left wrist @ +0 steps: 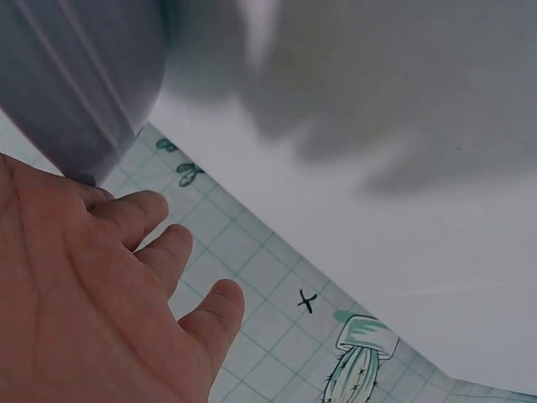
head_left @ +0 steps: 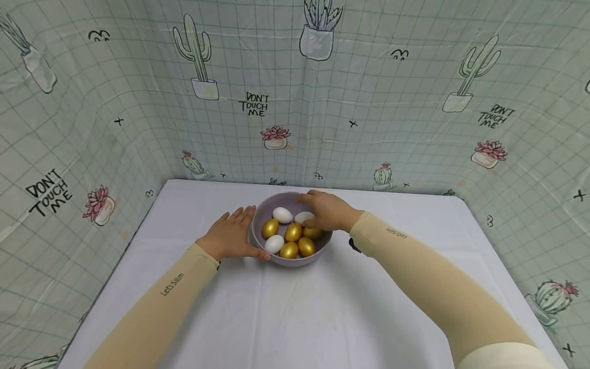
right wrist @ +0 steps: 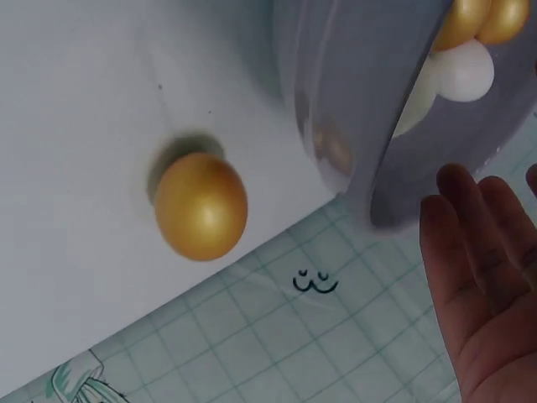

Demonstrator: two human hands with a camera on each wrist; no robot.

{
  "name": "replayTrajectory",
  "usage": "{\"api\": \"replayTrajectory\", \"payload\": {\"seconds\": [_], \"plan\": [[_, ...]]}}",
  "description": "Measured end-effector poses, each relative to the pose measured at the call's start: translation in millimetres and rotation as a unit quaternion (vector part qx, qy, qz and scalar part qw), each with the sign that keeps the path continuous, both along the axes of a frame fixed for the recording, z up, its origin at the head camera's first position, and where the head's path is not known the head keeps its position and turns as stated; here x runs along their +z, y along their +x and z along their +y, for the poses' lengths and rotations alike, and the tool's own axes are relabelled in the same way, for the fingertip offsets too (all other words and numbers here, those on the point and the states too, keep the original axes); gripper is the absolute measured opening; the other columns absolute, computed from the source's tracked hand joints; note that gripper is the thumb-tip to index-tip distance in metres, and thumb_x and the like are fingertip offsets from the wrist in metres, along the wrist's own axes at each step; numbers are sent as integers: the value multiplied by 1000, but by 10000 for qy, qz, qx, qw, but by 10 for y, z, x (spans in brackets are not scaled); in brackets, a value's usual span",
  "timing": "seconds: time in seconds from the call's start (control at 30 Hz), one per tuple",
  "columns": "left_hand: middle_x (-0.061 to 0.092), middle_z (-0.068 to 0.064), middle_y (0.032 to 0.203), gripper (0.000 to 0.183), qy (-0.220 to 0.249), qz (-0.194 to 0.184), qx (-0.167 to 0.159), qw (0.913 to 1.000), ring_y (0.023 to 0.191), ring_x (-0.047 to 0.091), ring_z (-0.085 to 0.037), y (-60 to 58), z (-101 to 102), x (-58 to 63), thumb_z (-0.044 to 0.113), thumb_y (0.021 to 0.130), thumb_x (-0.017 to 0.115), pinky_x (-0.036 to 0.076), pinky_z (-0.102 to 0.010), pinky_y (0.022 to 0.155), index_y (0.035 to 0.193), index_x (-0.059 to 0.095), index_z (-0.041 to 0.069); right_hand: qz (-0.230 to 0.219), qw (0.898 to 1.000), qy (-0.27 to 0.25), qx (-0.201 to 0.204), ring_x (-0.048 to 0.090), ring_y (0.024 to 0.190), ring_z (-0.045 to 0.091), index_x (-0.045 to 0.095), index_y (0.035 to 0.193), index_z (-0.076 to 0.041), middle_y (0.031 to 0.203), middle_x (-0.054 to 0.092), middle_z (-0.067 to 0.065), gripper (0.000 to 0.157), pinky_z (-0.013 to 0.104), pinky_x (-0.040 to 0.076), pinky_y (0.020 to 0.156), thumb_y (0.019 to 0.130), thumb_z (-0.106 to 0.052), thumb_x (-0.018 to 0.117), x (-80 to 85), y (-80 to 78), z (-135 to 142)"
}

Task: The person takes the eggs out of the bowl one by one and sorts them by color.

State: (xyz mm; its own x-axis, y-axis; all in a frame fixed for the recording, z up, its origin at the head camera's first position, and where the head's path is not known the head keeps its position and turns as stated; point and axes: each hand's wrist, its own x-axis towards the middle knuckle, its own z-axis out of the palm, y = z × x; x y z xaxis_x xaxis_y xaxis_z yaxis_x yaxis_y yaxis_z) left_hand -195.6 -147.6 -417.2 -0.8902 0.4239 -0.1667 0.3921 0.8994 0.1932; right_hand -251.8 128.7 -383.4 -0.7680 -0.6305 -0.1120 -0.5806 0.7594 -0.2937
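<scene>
Along the far, left and right sides: grid cloth (head_left: 230, 154), printed with potted cacti, set close about the table, presumably to screen the work.

Table (head_left: 286, 318): white, bearing the bowl toward its far edge, within reach of both your arms.

Sleeves, two: beige, lettered. Your left sleeve (head_left: 161, 307) enters from the near left, your right sleeve (head_left: 428, 277) from the near right; both forearms slant inward to the bowl.

Bowl (head_left: 292, 262): purple-grey, upright, between your hands. Its wall presumably serves to keep the eggs from rolling away.

Left hand (head_left: 232, 237): yours, laid against the bowl's left side, thumb at the near left rim and splayed wide from the straight fingers; clamped on nothing, likely a brace to steady the bowl.

Right hand (head_left: 329, 210): yours, over the bowl's far right, thumb and forefinger apart above a white egg. The right wrist view shows its fingers extended, nothing visible within them; whether they touch that egg, you cannot tell.

White eggs (head_left: 282, 215): three, all in the bowl; far left, near left, and far right under your hand.

Gold eggs (head_left: 293, 232): five in the bowl, one at left, four from the middle to the near right.

Loose egg (right wrist: 201, 208): gold, apparently on the table beside the bowl, apart from it; probably hidden from the head view by your right hand.
</scene>
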Motion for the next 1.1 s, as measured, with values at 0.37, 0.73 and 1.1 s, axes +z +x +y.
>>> {"api": "replayTrajectory", "payload": {"seconds": [0.37,0.73,1.1], "plan": [[23,-21,161,137,9,-4,-4,10000,147,21,-39,8,-13,-5,88,66,62,20,-58,115,157,16,-4,-31,9993,366,-14,61,109,21,60,136,-10,130,60,7,53,36,47,99,90,-31,75,-177,176,-316],[24,-21,160,137,78,2,7,10000,147,22,-38,16,-13,5,88,66,62,19,-58,116,157,16,-4,270,9979,581,1,64,94,18,65,129,-13,113,63,3,45,35,52,90,90,-32,74,-308,219,-418],[24,-21,160,137,126,33,-8,9999,147,22,-39,16,-8,11,87,66,63,20,-58,115,157,17,-5,250,9976,653,12,61,84,15,67,127,-15,107,63,1,41,35,54,82,90,-33,74,-334,196,-445]]}}
